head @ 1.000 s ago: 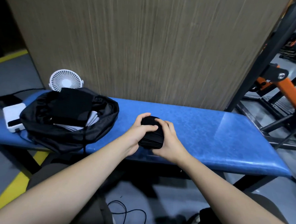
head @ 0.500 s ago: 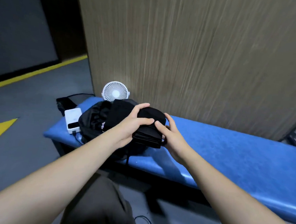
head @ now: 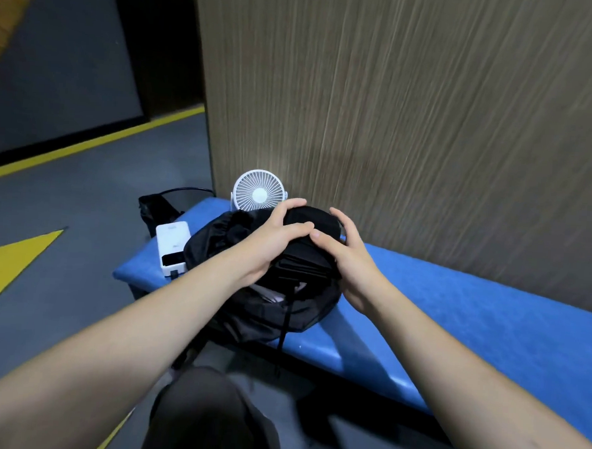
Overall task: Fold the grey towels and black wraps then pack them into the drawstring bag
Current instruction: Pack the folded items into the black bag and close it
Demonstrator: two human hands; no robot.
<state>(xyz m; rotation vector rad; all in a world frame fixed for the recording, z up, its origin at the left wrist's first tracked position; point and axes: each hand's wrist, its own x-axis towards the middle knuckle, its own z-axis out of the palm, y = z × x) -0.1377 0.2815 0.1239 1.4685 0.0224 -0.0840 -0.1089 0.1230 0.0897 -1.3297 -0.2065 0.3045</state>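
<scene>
A folded black wrap is held between both hands right above the open mouth of the black drawstring bag, which lies on the left part of the blue bench. My left hand grips the wrap's left side, fingers curled over its top. My right hand holds its right side, thumb on top. Pale folded cloth shows inside the bag under the wrap. The bag's cord hangs down its front.
A small white fan stands behind the bag against the wood-grain panel. A white box-shaped device sits on the bench's left end, with a dark object and cable beyond it. Grey floor with yellow markings lies to the left.
Both hands have carried the folded wrap leftwards along the bench from its middle to over the bag's opening. The view has swung left with them.
</scene>
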